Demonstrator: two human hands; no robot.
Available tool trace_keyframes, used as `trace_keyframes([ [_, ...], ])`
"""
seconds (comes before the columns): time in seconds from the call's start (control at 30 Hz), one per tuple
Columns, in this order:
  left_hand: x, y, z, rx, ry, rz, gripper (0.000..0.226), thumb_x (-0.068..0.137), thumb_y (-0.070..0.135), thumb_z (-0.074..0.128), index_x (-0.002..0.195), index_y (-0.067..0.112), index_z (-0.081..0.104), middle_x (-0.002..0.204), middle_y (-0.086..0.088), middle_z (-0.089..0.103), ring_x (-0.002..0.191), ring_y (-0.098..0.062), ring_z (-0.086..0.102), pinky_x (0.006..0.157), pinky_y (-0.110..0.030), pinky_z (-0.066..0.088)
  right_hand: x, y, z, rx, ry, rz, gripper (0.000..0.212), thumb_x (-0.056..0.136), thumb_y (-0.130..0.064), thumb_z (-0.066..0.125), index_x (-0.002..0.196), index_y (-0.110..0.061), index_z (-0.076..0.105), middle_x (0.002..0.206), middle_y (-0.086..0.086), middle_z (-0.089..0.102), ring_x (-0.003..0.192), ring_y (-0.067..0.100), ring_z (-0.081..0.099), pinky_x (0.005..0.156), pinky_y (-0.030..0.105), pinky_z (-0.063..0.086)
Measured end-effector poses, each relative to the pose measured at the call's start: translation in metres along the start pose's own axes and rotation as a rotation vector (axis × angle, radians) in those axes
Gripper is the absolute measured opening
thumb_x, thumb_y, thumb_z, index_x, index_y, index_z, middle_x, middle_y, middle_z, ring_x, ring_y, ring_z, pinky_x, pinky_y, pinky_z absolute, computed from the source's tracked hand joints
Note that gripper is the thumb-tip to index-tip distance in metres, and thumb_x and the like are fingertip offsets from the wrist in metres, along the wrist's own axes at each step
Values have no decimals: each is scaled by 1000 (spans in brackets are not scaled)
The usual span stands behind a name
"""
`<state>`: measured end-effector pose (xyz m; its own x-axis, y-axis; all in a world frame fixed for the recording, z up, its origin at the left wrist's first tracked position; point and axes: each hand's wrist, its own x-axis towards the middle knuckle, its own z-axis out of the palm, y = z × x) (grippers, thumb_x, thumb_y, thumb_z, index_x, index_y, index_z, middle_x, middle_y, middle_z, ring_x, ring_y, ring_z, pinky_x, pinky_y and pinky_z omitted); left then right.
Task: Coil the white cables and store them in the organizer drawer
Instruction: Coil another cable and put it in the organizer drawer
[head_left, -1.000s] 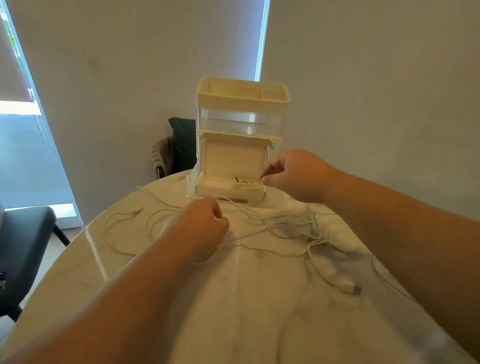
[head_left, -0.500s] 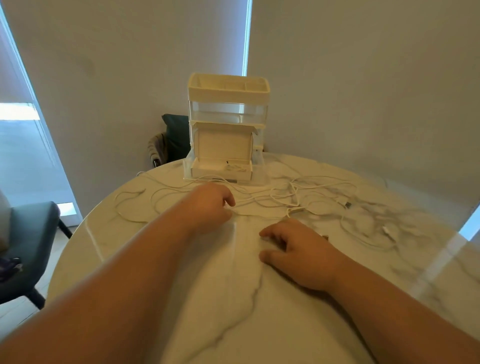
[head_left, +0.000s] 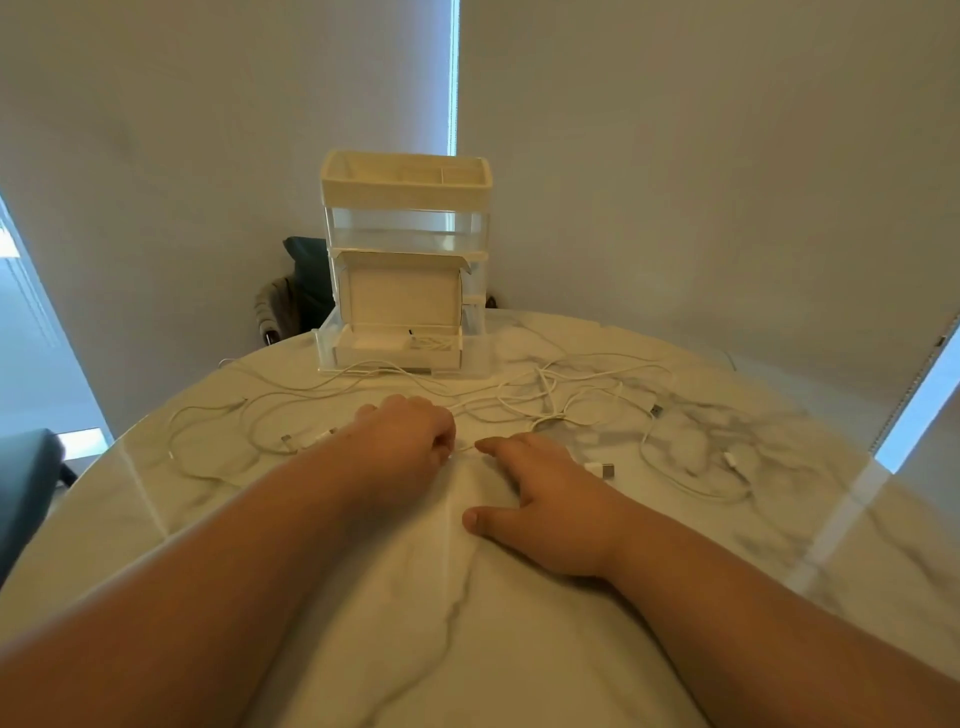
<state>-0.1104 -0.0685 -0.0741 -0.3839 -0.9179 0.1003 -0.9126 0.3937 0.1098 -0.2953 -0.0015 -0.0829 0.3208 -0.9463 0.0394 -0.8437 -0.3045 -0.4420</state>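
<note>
Fingers of left hand (head_left: 402, 439) are curled into a loose fist, knuckles up, pinching a thin white cable (head_left: 464, 448) that comes out of the fist on its right side. The right hand (head_left: 545, 499) lies palm down on the table (head_left: 467, 649), fingers straight and spread, gripping nothing. Its index fingertip (head_left: 482, 445) is right at the short stretch of cable leaving the left fist; contact too fine to tell. Thumb sticks out sideways on the marble. The two hands are just beside each other, mid-table.

Just beyond both hands, loose cables (head_left: 545, 395) lie tangled, strands crossing, uncoiled. More cable loops (head_left: 218, 441) lie left of the left forearm, with small plugs (head_left: 291, 440) near the wrist. A USB plug (head_left: 605, 469) is just beside the right fingers, with another long loop (head_left: 691, 486) farther right.

At the far edge the organizer (head_left: 405, 228) stands upright with its bottom drawer (head_left: 397, 358) pulled out. One coiled cable (head_left: 431, 343) lies inside, toward the drawer's right. A dark chair (head_left: 306, 270) is behind the organizer.
</note>
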Motion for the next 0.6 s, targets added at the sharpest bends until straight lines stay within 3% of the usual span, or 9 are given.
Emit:
trace_keyframes([
  [0.13, 3, -1, -4, -25, -30, 24, 12, 95, 30, 40, 87, 33, 49, 92, 11, 59, 93, -19, 54, 88, -35, 38, 7, 7, 0, 71, 27, 27, 84, 87, -49, 61, 154, -41, 10, 152, -3, 33, 143, 17, 23, 117, 39, 26],
  [0.23, -1, 7, -14, -80, -18, 89, 9, 99, 29, 46, 97, 32, 54, 92, 11, 59, 87, -13, 53, 75, -26, 37, 10, 8, -6, 50, 74, 3, 57, 93, -35, 58, 146, -35, 38, 124, -7, 51, 125, 13, 41, 102, 25, 34],
  [0.3, -4, 11, -21, -169, 23, 121, 5, 98, 30, 51, 97, 31, 56, 87, 13, 58, 78, -5, 51, 64, -20, 34, 10, 10, -11, 68, 156, 12, 32, 93, -29, 59, 125, -31, 60, 95, -20, 51, 98, 5, 48, 80, 18, 36],
  [0.37, -8, 13, -26, -255, 47, 128, 7, 96, 35, 57, 89, 35, 56, 78, 12, 56, 70, -4, 50, 59, -20, 33, 12, 13, -15, 94, 213, 52, 12, 93, -30, 61, 103, -29, 68, 83, -18, 54, 80, 2, 50, 70, 20, 38],
  [0.5, -15, 8, -34, -327, -57, 93, 7, 92, 41, 62, 88, 36, 60, 68, 12, 56, 59, -1, 49, 55, -17, 35, 12, 18, -20, 109, 231, 111, 10, 94, -31, 60, 89, -27, 69, 84, -14, 61, 78, 3, 54, 65, 21, 35],
  [0.6, -21, -8, -43, -361, -192, 10, 9, 93, 39, 61, 87, 33, 64, 66, 11, 59, 55, -3, 53, 53, -18, 45, 10, 24, -25, 104, 241, 190, 13, 96, -31, 57, 94, -26, 68, 92, -10, 63, 89, 7, 56, 68, 21, 15],
])
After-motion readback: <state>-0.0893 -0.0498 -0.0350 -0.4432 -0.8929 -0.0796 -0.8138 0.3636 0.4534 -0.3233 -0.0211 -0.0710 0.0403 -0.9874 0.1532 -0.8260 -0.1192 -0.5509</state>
